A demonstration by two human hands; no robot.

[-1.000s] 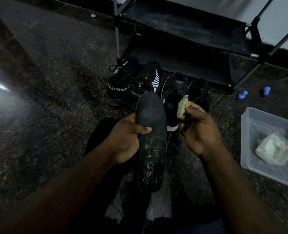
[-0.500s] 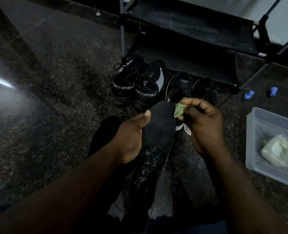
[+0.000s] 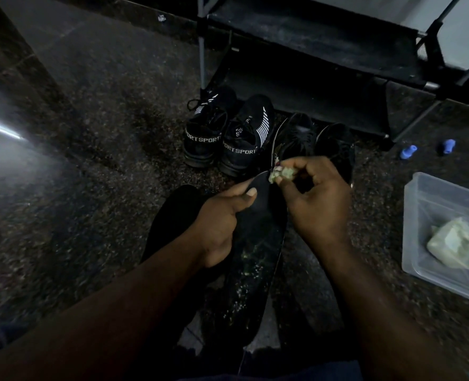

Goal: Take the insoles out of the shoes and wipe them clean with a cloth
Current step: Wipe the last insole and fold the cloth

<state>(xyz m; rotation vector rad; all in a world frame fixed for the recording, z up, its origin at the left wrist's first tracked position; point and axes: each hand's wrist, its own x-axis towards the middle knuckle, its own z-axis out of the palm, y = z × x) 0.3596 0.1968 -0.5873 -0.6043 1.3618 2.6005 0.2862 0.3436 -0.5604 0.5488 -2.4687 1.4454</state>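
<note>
Cloth (image 3: 281, 174) now at tip of speckled black insole (image 3: 255, 257)

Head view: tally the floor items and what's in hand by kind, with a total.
Shoes: 4
Insole, gripped by left hand: 1
Cloths: 2, one pinched in right hand, one in tub
Blue pieces: 2
Clear tub: 1
Total: 10
Dark shape beside left hand unclear, not counted.

shoes (image 3: 241, 138) before rack (image 3: 310, 42) | insole (image 3: 255, 257) before shoes | tub (image 3: 442, 196) right of shoes
</note>
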